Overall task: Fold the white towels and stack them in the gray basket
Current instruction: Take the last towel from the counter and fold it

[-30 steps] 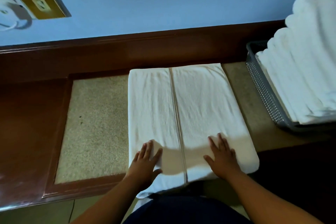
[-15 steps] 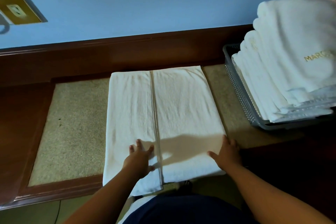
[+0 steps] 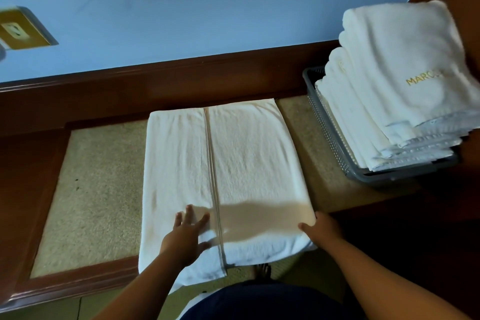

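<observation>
Towel (image 3: 233,163): left hand's (image 3: 185,235) fingers (image 3: 190,213) spread flat on it by the worktop's (image 3: 98,189) front edge; right hand (image 3: 323,228) at its near-right corner (grip hidden, can't tell). Basket (image 3: 335,143) is piled high, so a sloppy lift could undo the fold or topple the stack (image 3: 402,86).

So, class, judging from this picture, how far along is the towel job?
Done: folded towels stacked in the gray basket. In hand: one towel lies part-folded on the table, left hand flat on it, right hand at its right edge. Left: finish folding, then stack it.
</observation>
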{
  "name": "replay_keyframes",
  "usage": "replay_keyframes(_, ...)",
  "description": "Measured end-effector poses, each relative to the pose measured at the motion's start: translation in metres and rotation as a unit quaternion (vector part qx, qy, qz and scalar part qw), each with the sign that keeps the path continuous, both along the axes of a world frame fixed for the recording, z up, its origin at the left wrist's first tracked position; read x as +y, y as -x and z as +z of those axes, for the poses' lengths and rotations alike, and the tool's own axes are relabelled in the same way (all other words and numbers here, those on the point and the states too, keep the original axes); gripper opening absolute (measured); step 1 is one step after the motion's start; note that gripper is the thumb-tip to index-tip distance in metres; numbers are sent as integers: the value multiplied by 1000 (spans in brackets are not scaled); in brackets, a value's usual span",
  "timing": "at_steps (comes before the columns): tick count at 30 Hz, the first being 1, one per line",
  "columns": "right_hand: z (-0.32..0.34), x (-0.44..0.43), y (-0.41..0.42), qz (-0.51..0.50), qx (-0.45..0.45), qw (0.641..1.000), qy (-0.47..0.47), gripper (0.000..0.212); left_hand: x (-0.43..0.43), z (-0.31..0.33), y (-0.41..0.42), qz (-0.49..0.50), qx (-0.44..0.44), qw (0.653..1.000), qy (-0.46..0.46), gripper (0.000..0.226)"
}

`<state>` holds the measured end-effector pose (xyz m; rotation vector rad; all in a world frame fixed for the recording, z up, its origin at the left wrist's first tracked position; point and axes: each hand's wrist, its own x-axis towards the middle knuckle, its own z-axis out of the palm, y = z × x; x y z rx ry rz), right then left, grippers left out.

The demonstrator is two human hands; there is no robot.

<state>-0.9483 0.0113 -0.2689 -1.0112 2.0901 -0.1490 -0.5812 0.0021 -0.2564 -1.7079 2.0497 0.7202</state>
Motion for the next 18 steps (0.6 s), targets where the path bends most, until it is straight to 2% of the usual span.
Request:
replay_keyframes(6, -11, 42, -2, -2, 4, 1000, -14, 42, 26, -1, -24, -16, 51, 998, 17, 81)
replay_keyframes(12, -9, 65, -17, -5, -12, 1000, -27, 56, 57, -8, -45, 41, 159, 986, 0, 66)
replay_keyframes(18, 6, 66, -61, -14, -43, 996, 78, 23, 82, 1, -67, 101, 201, 974, 30, 53)
